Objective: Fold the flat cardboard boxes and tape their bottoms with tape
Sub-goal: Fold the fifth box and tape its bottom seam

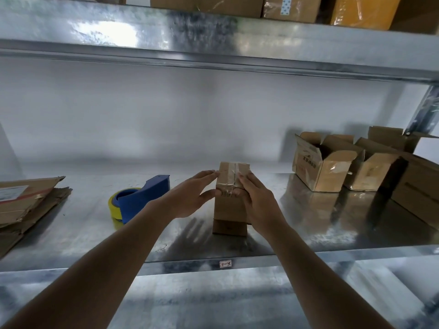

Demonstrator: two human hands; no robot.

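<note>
Two bare forearms reach over the metal shelf (71, 238) to a small cardboard box (229, 210) standing upright at its middle, taped bottom up. Left hand (190, 195) lies with straight fingers against the box's left side; right hand (257, 198) presses its fingers over the tape seam. Left of the box sit a blue tape dispenser (142, 198) and flat cardboard (26, 200); right, folded open boxes (325, 160).

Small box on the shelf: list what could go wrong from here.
1. The small box stands tall on a narrow end; the left hand and right hand pressing its taped top could tip it.
2. The tape looks wrinkled, so it may lift.
3. The tape dispenser lies close beside the left forearm and could get knocked.
</note>
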